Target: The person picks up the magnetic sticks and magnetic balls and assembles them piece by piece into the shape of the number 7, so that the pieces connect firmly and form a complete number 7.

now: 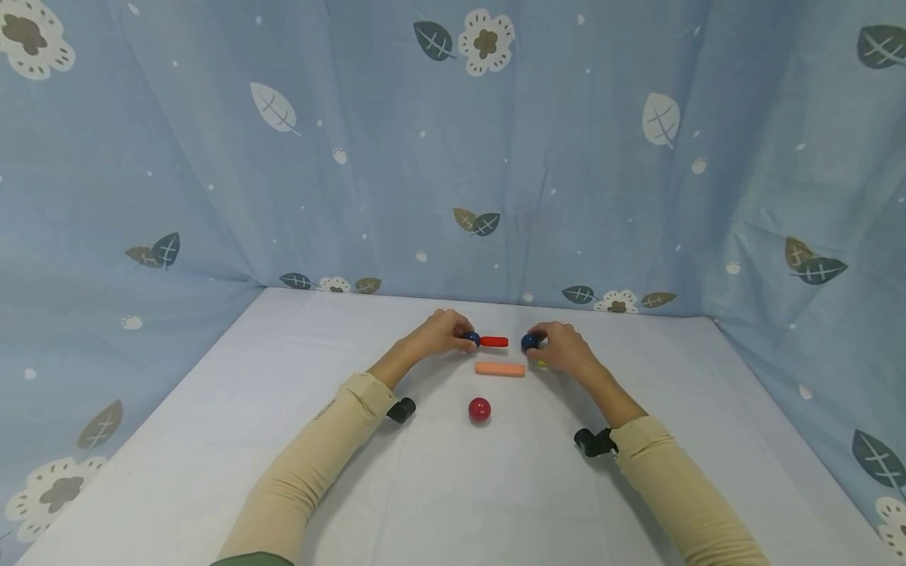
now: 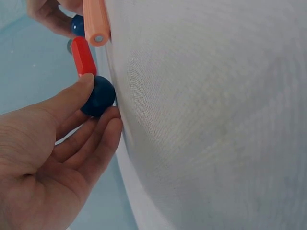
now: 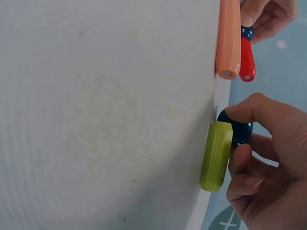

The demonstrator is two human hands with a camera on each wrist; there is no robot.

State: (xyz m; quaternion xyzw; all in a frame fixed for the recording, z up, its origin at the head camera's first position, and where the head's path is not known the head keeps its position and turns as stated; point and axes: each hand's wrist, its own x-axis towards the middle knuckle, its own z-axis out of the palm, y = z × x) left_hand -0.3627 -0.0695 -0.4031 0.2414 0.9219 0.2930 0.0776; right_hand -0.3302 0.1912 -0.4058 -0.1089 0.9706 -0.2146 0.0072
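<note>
My left hand [image 1: 437, 333] pinches a dark blue ball [image 2: 99, 97] between thumb and fingers, low over the white table. A short red rod [image 1: 495, 342] sticks out from that ball toward the right, its near end against the ball. Across from it, my right hand [image 1: 566, 348] holds a second blue ball [image 3: 240, 126], dotted with small pale spots, by thumb and fingertips. Beside this ball lies a yellow-green ribbed rod [image 3: 217, 156], mostly hidden under the hand in the head view. There is a gap between the red rod's free end and the right-hand ball.
An orange ribbed rod [image 1: 499, 369] with a metal dot in its end lies just nearer than the red rod. Closer still, a shiny red ball [image 1: 480, 409] sits between the forearms. A blue patterned curtain [image 1: 396, 173] rises behind the white tabletop [image 1: 481, 503].
</note>
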